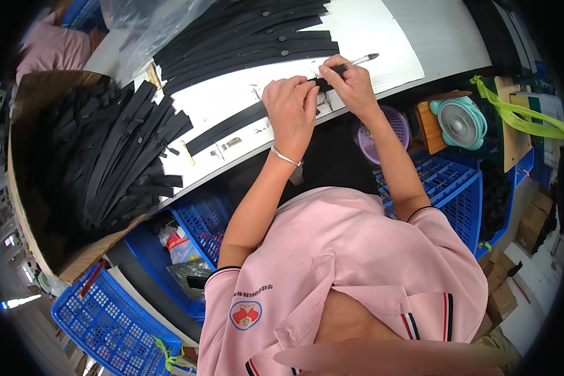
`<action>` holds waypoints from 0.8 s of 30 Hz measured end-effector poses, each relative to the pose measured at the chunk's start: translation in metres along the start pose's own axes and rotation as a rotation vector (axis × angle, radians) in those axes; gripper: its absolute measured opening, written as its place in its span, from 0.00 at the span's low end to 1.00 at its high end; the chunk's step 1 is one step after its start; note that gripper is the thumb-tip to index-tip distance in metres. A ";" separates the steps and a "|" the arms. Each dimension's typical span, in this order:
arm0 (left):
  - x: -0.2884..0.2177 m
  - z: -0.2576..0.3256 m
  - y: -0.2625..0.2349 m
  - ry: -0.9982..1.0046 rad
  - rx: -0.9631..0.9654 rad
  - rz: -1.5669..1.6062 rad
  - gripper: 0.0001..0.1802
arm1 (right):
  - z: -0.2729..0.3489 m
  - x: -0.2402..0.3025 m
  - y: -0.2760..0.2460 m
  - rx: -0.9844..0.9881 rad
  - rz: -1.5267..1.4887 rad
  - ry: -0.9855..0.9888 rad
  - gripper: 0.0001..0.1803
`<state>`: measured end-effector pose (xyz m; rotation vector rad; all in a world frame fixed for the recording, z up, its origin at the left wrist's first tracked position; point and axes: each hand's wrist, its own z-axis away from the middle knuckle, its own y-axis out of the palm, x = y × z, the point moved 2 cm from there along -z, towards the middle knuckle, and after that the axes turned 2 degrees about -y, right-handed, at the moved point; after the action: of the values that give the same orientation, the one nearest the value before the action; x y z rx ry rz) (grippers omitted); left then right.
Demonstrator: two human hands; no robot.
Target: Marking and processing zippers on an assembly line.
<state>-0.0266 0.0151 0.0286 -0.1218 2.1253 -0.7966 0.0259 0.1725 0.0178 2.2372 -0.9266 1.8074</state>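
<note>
A flat black fabric strap (229,127) lies along the near edge of a white work board (382,37). My left hand (290,111) is closed on it, thumb and fingers pinching the strap. Beside it, my right hand (352,86) also pinches the strap, close to its right end. A pen (365,58) with a clear barrel and dark tip sticks out past my right fingers; whether they touch it I cannot tell. Farther back, several black straps (250,53) with small round buttons lie side by side.
At the left stands a cardboard box (56,80) heaped with black straps (125,144). Clear plastic (150,31) lies behind it. Under the table are blue crates (438,182), a purple basket (398,125) and a turquoise fan (462,122). Another person's pink sleeve (56,47) shows at the far left.
</note>
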 end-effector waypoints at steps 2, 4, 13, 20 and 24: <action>0.001 -0.001 0.007 0.029 -0.036 -0.024 0.05 | 0.001 -0.003 -0.001 0.000 0.043 -0.016 0.09; 0.002 0.000 0.010 0.013 -0.034 -0.057 0.06 | 0.001 -0.004 -0.001 0.003 0.083 -0.032 0.09; 0.001 0.002 0.011 0.012 -0.029 -0.103 0.07 | 0.001 -0.004 0.001 -0.043 0.153 -0.194 0.09; 0.001 0.002 0.011 0.022 -0.049 -0.093 0.06 | 0.003 -0.004 -0.006 0.076 0.116 -0.026 0.11; 0.003 0.002 0.011 0.020 -0.062 -0.090 0.07 | 0.001 0.004 -0.002 0.095 0.248 -0.112 0.12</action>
<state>-0.0249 0.0220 0.0190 -0.2449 2.1763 -0.7875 0.0285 0.1719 0.0217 2.3948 -1.2119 1.8761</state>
